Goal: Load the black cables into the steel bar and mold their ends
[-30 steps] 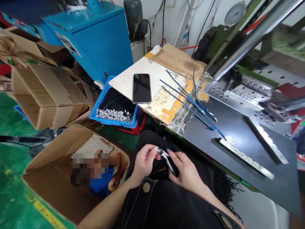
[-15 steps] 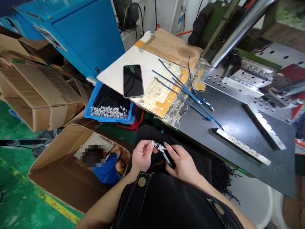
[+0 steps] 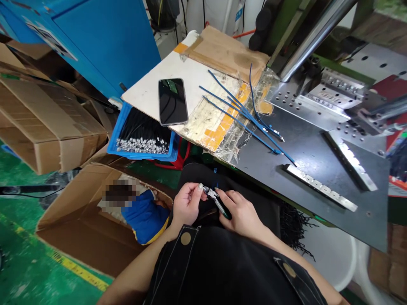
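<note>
My right hand is wrapped round the dark green handles of small pliers above my lap. The metal jaws point up and left, toward the fingertips of my left hand. Thumb and fingers of that hand are pinched together on a tiny piece at the jaws, too small to make out. Several blue cables lie across the table, some reaching onto the dark metal plate. A small blue bit is on the dark cloth over my legs.
A phone lies on the white board. Left of it, a blue bin holds black cables. Metal bars rest on the plate by a press. A person is in a cardboard box at lower left.
The view has shifted slightly, so the table appears a little higher and further left. The person in the box has changed posture. Both hands keep nearly the same hold at the pliers.
</note>
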Tool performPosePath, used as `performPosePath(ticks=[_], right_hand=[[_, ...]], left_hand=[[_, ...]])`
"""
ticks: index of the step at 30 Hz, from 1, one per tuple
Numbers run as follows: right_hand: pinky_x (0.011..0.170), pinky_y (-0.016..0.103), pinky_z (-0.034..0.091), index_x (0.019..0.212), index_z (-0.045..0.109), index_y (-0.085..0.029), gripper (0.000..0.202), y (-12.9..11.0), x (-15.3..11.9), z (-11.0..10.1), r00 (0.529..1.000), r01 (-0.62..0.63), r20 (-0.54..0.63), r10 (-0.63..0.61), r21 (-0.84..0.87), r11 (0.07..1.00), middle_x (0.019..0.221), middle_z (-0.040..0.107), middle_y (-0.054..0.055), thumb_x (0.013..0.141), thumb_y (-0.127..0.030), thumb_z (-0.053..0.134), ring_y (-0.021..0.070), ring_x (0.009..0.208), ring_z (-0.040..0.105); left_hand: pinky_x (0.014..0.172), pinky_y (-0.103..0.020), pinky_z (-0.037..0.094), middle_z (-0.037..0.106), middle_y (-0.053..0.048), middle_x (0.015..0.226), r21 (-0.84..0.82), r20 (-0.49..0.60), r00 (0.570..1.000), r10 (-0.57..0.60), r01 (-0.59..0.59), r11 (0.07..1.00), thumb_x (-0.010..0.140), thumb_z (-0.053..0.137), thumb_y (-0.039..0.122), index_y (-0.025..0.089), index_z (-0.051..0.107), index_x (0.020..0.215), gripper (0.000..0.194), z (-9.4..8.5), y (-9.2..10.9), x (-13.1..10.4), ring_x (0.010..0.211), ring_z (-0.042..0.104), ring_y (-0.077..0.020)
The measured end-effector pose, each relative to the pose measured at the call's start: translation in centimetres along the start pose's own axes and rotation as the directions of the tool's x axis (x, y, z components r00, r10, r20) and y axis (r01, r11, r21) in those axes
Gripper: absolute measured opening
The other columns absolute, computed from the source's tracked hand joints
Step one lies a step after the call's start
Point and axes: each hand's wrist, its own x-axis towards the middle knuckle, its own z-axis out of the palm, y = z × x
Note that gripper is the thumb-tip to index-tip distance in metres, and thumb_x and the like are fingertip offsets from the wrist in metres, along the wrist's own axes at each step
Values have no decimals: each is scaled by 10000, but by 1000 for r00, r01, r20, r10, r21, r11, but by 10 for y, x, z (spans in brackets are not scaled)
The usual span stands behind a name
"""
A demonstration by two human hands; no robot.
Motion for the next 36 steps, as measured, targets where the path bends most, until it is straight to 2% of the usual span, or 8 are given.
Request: performPosePath(ticks=[6, 10, 14, 16, 19, 21, 27, 36], right_hand=[[805, 350, 535, 1271, 533, -140, 518, -2, 0, 0, 999, -9, -41, 13, 101, 995, 1010, 633, 109, 756, -173, 503, 231, 898, 603], [764, 289, 521, 1224, 553, -178, 501, -3, 3, -1, 1000, -16, -7, 19, 296, 955, 921, 614, 66, 729, -131, 491, 184, 820, 597], [665, 244, 477, 1073, 603, -184, 376, -5, 6, -4, 1000, 8, -4, -7, 448, 894, 748, 545, 11, 726, -112, 477, 153, 706, 548], [665, 254, 477, 1073, 603, -168, 364, -7, 8, -4, 999, 22, -39, -5, 455, 890, 744, 541, 16, 735, -119, 477, 159, 708, 542], [713, 291, 505, 1183, 565, -129, 440, -9, 9, -2, 993, 23, -117, 24, 389, 921, 849, 588, 66, 751, -145, 487, 185, 770, 564], [739, 307, 516, 1224, 545, -122, 469, -11, 10, -1, 990, 20, -135, 29, 346, 938, 908, 601, 89, 759, -155, 491, 196, 797, 576], [710, 300, 516, 1193, 548, -129, 438, -10, 9, 2, 992, 35, -126, 9, 346, 938, 892, 600, 87, 760, -153, 490, 195, 773, 575], [664, 276, 489, 1083, 573, -153, 327, -9, 8, 5, 988, 85, -154, -10, 487, 869, 801, 586, 49, 765, -143, 496, 165, 708, 529]], left_hand=[[681, -245, 518, 674, -10, 744, -142, 107, 990, -90, 105, 984, 827, 644, 395, 165, 679, 994, 286, 0, -6, 2, 654, 627, -125], [663, -228, 474, 614, -1, 715, -126, 119, 993, 0, 16, 992, 866, 598, 377, 174, 704, 923, 235, -1, -8, 6, 649, 569, -112], [658, -224, 449, 593, -8, 752, -72, 93, 993, 76, -69, 995, 895, 555, 376, 183, 710, 878, 249, 0, -3, 9, 654, 541, -106], [673, -223, 447, 589, -8, 747, -101, 86, 995, 52, -44, 994, 908, 530, 394, 188, 702, 893, 268, 2, -1, 9, 669, 542, -109], [705, -233, 458, 606, -13, 769, -230, 88, 996, -24, 44, 972, 899, 543, 418, 193, 685, 963, 274, 7, -1, 8, 701, 555, -118], [702, -231, 458, 606, -16, 792, -286, 84, 996, -22, 45, 957, 885, 572, 410, 188, 685, 968, 263, 10, -2, 8, 710, 556, -117], [646, -222, 413, 561, -11, 793, -253, 45, 994, 95, -81, 964, 890, 577, 359, 186, 698, 892, 211, 9, -4, 10, 676, 508, -106], [628, -226, 387, 563, -9, 763, -180, 104, 994, 41, -22, 983, 906, 528, 420, 188, 663, 882, 269, 7, 0, 9, 658, 483, -113]])
